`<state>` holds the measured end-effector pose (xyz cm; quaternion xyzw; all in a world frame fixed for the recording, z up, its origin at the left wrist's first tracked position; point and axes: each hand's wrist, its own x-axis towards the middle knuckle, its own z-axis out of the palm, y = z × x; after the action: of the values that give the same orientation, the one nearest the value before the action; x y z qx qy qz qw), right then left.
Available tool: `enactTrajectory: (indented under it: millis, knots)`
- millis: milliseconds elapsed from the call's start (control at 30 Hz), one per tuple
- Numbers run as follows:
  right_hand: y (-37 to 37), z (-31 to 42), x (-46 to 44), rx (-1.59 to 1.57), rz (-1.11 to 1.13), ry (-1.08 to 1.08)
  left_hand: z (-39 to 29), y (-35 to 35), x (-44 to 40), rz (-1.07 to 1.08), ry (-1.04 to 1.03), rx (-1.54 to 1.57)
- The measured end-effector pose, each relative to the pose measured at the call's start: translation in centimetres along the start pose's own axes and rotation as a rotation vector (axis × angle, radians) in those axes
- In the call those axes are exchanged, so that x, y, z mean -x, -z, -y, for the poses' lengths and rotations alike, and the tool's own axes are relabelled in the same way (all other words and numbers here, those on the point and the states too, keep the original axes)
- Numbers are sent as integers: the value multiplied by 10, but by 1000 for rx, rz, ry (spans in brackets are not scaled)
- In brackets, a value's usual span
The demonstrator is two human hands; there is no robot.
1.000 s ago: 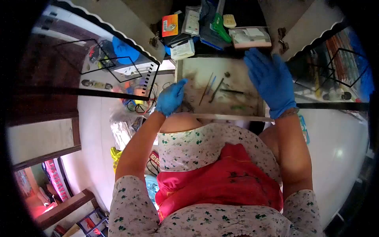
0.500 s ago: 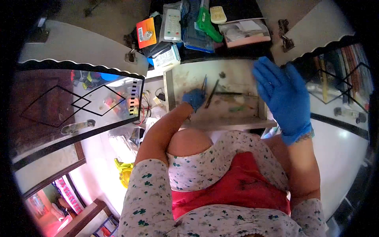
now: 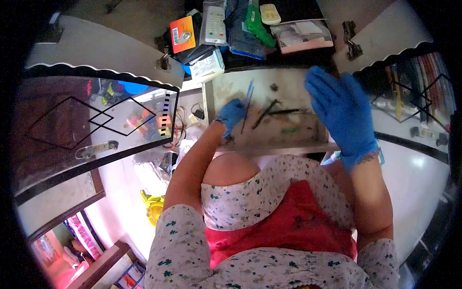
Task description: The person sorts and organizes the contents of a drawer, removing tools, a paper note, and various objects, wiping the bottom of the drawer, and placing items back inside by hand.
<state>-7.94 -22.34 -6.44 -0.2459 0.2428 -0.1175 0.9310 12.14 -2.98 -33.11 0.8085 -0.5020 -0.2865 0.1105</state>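
Observation:
Inside the open drawer (image 3: 208, 103), my left hand (image 3: 232, 114) in a blue glove pinches a thin blue pen (image 3: 250, 91) and a slim dark stick beside it. A dark, narrow tool (image 3: 263, 115) lies just to the right, close to a black stick (image 3: 286, 111). A green piece (image 3: 290, 130) lies nearer the drawer's front. My right hand (image 3: 342, 115), also in a blue glove, is raised over the drawer's right edge, palm flat and fingers stretched, with nothing in it.
Behind the drawer are a white remote (image 3: 214, 29), a green tool (image 3: 258, 28), an orange card (image 3: 183, 34) and a box (image 3: 302, 36). Glass doors (image 3: 96, 125) stand open on both sides. A yellow fan (image 3: 154, 209) is at lower left.
My left hand has moved from the drawer's left edge onto the pen and thin stick. My right hand has shifted right and stays open. The camera view has shifted.

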Motion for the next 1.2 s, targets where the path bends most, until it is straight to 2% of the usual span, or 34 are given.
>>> enactTrajectory:
  millis: [33, 67, 100, 133, 200, 267, 333, 400, 433, 467, 500, 567, 600, 667, 700, 733, 767, 800, 833, 900, 1133, 1200]
  knots:
    - [2, -4, -2, 198, -14, 27, -8, 18, 12, -6, 3, -8]
    - [5, -9, -4, 397, -29, 55, -17, 35, 27, -10, 86, 456]
    - [7, -16, -6, 397, -21, 59, -32, 55, 43, -15, 164, 923]
    - [9, -25, -9, 503, -32, 31, -44, 69, 55, -40, 103, 1063]
    - [7, -38, -15, 612, -33, 6, -71, 104, 76, -46, 71, 1067]
    - [1, -46, -23, 824, -109, -140, -82, 119, 86, -58, 35, 1065]
    - [-1, -49, -23, 823, -20, -106, -91, 126, 90, -155, -176, 724]
    - [2, -53, -26, 819, 70, -74, -101, 138, 95, -177, -188, 779]
    - [7, -55, -28, 795, 70, 0, -108, 146, 98, -188, -202, 840]
    - [10, -57, -30, 768, 69, 74, -115, 152, 103, -232, -119, 925]
    - [7, -59, -31, 764, 81, 82, -116, 157, 107, -242, -120, 913]
    - [1, -65, -31, 1051, 62, 413, -115, 169, 115, -194, -122, 1151]
    - [2, -67, -31, 1044, 70, 421, -127, 179, 124, -236, -22, 1151]
    - [4, -72, -31, 1192, 279, 394, -134, 184, 132, -259, 18, 1089]
    - [1, -71, -26, 1188, 285, 398, -136, 185, 134, -272, 61, 1040]
    - [-3, -68, -20, 1089, 327, 208, -136, 184, 135, -276, 61, 1034]
    - [-5, -65, -16, 985, 364, 21, -133, 180, 133, -295, 36, 1187]
    - [-7, -63, -14, 983, 364, 23, -130, 177, 131, -309, 10, 1343]
    - [-7, -61, -13, 954, 386, 30, -125, 174, 128, -309, 7, 1336]
    - [-5, -57, -13, 922, 408, 42, -119, 175, 124, -298, -146, 1526]
    - [-14, -47, -7, 1043, 461, -26, -139, 175, 124, -290, -122, 1342]
    - [-15, -47, -6, 1096, 445, -59, -144, 173, 122, -311, -176, 1286]
